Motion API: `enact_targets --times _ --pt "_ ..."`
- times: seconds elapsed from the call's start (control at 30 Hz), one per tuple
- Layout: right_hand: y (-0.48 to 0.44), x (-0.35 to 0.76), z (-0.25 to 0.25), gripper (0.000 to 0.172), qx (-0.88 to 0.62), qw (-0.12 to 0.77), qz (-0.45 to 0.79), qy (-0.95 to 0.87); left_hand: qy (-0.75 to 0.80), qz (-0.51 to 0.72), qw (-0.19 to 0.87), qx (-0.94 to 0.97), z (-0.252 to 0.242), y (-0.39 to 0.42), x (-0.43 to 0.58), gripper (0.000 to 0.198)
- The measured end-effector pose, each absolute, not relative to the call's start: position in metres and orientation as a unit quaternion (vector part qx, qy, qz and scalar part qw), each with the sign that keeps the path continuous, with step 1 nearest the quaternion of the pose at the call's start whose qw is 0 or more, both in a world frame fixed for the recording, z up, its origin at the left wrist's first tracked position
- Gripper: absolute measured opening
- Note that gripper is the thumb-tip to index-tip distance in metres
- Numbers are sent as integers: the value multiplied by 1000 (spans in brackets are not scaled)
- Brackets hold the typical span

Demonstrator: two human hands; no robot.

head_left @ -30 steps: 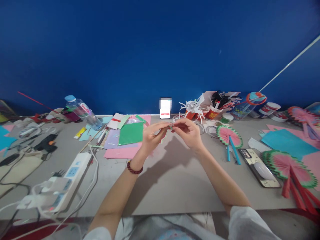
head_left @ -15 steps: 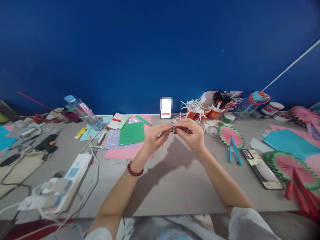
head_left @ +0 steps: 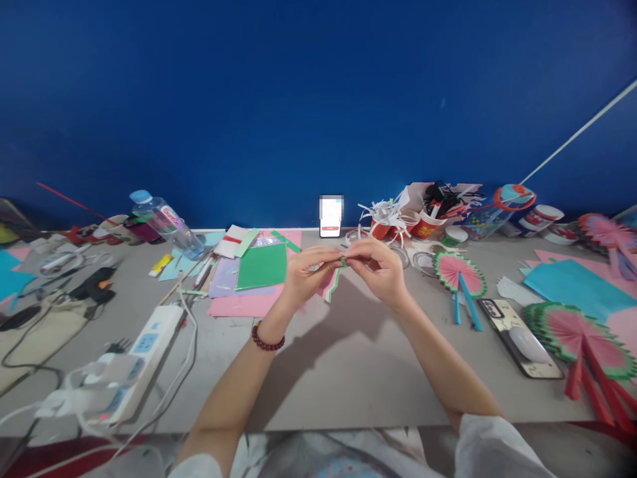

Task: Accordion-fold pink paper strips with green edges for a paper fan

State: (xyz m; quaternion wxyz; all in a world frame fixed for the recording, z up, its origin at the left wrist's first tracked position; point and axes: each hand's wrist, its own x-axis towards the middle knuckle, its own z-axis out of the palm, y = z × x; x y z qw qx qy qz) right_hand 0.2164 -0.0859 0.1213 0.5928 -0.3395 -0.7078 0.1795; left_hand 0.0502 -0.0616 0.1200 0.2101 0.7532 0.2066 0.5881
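A piece of pink paper with a white and green edge (head_left: 330, 287) hangs between my hands over the middle of the table. My left hand (head_left: 307, 273), with a dark red bead bracelet at its wrist, is closed on the paper, thumb and fingers pressed together. From the other side my right hand (head_left: 378, 271) pinches the same paper, its fingertips meeting the left ones at a small green part. Most of the paper is hidden behind the hands. Green, pink and lilac sheets (head_left: 262, 267) lie just left of my left hand.
A phone (head_left: 331, 216) stands against the blue wall. On the right are watermelon-patterned paper fans (head_left: 460, 272), a phone with a mouse on it (head_left: 520, 338), and cups of paper strips (head_left: 385, 216). To the left lie a power strip (head_left: 144, 358), cables, and a leaning bottle (head_left: 166, 222).
More of the pink paper with its green edge now shows below the fingers. Both hands have shifted only slightly and keep their pinch.
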Motion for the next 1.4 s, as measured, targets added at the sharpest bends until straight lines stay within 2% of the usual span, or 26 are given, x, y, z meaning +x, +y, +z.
enact_targets --times 0.6,0.9,1.07,1.23,1.4 --pt "-86 213 119 6 -345 610 206 -683 216 592 185 754 119 -63 51 7" --pt "-90 214 124 11 -331 608 314 -650 201 589 113 775 122 -63 47 9" --pt "-88 219 126 9 -364 578 294 -668 198 582 49 787 123 -63 49 8" --pt "-88 227 132 11 -423 513 278 -694 214 554 -14 804 121 -64 50 8" --pt "-92 234 138 9 -452 475 238 -716 230 522 -32 820 116 -65 53 8"
